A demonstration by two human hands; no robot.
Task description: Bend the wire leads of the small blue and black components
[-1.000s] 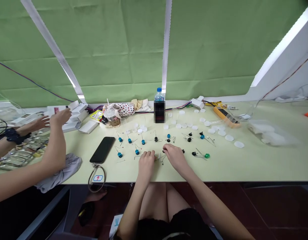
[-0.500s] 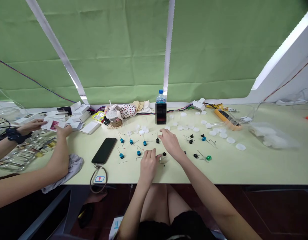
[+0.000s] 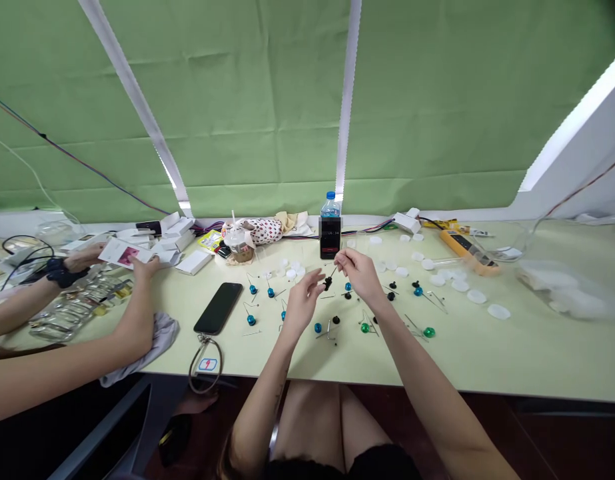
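Observation:
My right hand (image 3: 360, 275) pinches the thin metal wire of a small black knob piece (image 3: 328, 283) and holds it above the table. Close to the knob, my left hand (image 3: 303, 301) has its fingers bent and apart; I cannot make out whether a fingertip touches it. Under and around both hands lie small blue knobs with bent wires (image 3: 251, 320), another blue knob (image 3: 318, 328), black knobs (image 3: 336, 320) and green knobs (image 3: 364, 328). Thin metal pins (image 3: 329, 331) lie just in front of my hands.
A phone (image 3: 218, 308) with a ring strap lies left. Behind my hands, an upright phone (image 3: 330, 240) leans by a bottle (image 3: 330, 203). White discs (image 3: 460, 285), an orange meter (image 3: 470, 253) and a plastic bag (image 3: 562, 287) are right. A co-worker's hands (image 3: 144, 267) hold a printed card.
My right hand has raised the black knob piece by its wire off the table. My left hand has moved up beside it from near the front edge. The view has shifted slightly.

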